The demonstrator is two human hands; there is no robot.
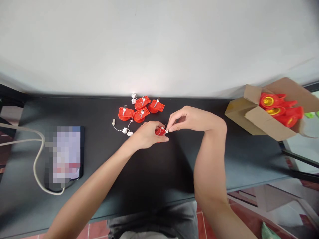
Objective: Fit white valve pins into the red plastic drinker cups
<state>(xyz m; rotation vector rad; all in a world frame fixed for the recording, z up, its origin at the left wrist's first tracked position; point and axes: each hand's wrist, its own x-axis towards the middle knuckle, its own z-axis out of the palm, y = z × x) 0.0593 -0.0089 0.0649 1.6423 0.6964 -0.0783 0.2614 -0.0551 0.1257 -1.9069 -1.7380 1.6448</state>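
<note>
Over the middle of the black table, my left hand [149,135] is closed around a red plastic part [160,131], which its fingers partly cover. My right hand [183,120] meets it from the right, thumb and forefinger pinched on a small white piece [166,131] at the part's edge. Just behind my left hand lie several similar red plastic parts [126,113], each with a pale strip on top. Small white connectors on thin wires [127,131] rest left of that hand, and another white connector [134,96] sits near the wall.
At the left, a phone [67,152] with a blurred screen lies beside a looped white cable [37,166]. An open cardboard box [249,116] holding red and gold plastic pieces [279,108] stands at the right. A pale wall [159,46] bounds the table's back edge.
</note>
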